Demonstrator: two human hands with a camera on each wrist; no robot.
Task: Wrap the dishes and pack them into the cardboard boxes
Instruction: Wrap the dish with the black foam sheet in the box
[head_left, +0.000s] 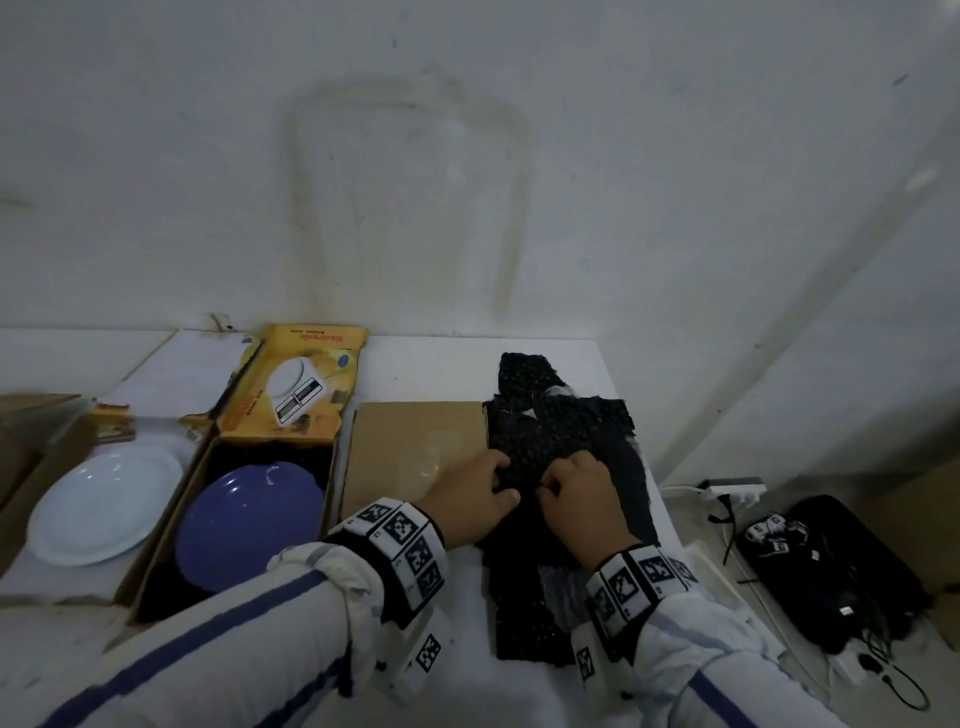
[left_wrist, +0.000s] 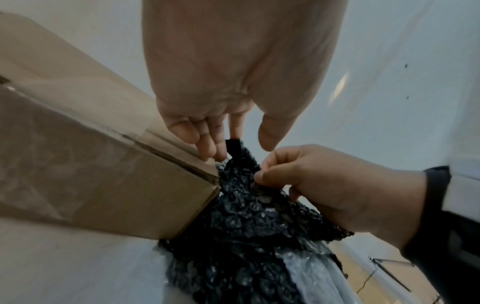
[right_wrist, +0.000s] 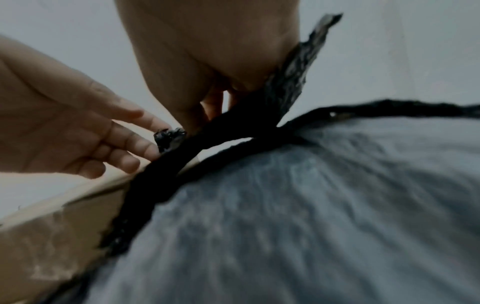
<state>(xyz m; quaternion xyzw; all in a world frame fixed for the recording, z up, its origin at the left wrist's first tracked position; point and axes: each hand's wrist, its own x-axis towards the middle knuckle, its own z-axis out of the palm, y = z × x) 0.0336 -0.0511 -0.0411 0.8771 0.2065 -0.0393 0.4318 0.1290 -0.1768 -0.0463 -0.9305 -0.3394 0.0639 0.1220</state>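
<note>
Open box, middle: cardboard box (head_left: 171, 519) with yellow printed lid flap (head_left: 296, 384) standing up at back; blue plate (head_left: 249, 525) lies inside on dark wrap.
Open box, left: second box (head_left: 31, 467) beside it, white plate (head_left: 104, 501) lies inside, unwrapped.
Closed box: plain brown box (head_left: 410, 447) with taped top, on white counter (head_left: 431, 364), touching the bubble wrap on its right edge.
Bubble wrap: black bubble wrap (head_left: 550, 431) in overlapping sheets on counter right of closed box, bumpy glossy surface; clear/grey plastic layer shows under it in the wrist views.
Wrap contents: cannot tell if any dish is inside.
Left hand: left hand (head_left: 472, 493) fingers extended down, tips touching a raised edge of the wrap next to the closed box; thumb apart, no clear pinch.
Right hand: right hand (head_left: 582, 493) fingers curled, thumb and forefinger pinching a fold of the black wrap.
Floor, right: black bag (head_left: 831, 566) with cables and a white power strip (head_left: 732, 491).
</note>
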